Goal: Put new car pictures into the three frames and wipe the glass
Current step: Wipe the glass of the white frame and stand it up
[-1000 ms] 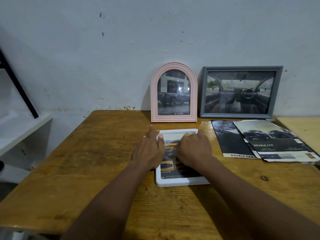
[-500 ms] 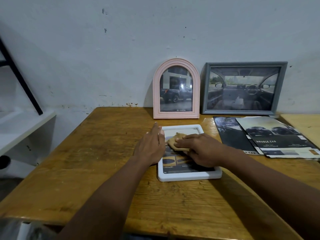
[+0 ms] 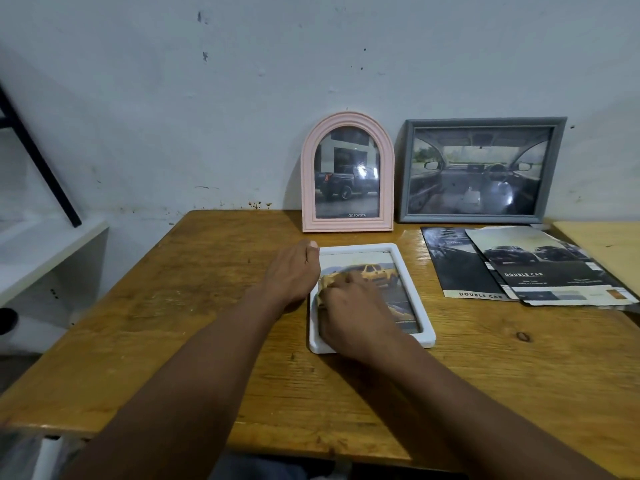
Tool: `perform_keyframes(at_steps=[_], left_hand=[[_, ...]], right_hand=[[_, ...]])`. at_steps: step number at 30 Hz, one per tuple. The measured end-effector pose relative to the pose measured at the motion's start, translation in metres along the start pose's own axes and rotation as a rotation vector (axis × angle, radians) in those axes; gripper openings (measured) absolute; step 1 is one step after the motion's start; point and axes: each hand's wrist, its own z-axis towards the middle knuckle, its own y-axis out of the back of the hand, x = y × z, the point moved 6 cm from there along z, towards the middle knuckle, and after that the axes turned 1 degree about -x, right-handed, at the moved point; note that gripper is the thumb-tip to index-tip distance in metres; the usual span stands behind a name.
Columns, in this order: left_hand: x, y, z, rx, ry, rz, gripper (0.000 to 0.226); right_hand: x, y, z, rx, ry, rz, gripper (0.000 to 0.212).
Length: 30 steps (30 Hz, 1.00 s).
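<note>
Both hands [image 3: 292,271] touch frame [image 3: 356,247]; right [image 3: 349,313] perhaps grips cloth [image 3: 327,282].

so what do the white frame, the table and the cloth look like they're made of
The white frame: probably moulded plastic, smooth, glossy, rounded corners. The table: wood, varnished but worn; grain, a knot and scuffs show. The cloth: soft tan fabric, bunched into folds under the right hand; the weave is too small to tell.
</note>
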Motion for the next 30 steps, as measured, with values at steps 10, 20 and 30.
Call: perform_keyframes(at_steps=[10,20,30], left_hand=[[0.000,-0.019,-0.014,0.004,-0.081,0.048,0.053],[0.005,-0.021,-0.011,-0.041,-0.091,0.048,0.052],[0.006,-0.019,-0.011,-0.020,-0.103,0.046,0.051]], right_hand=[[-0.072,0.014,-0.045,0.161,0.047,-0.088,0.047],[0.006,-0.014,-0.058,0.089,-0.277,0.023,0.080],[-0.034,0.003,-0.077,0.103,0.153,0.328,0.052]])
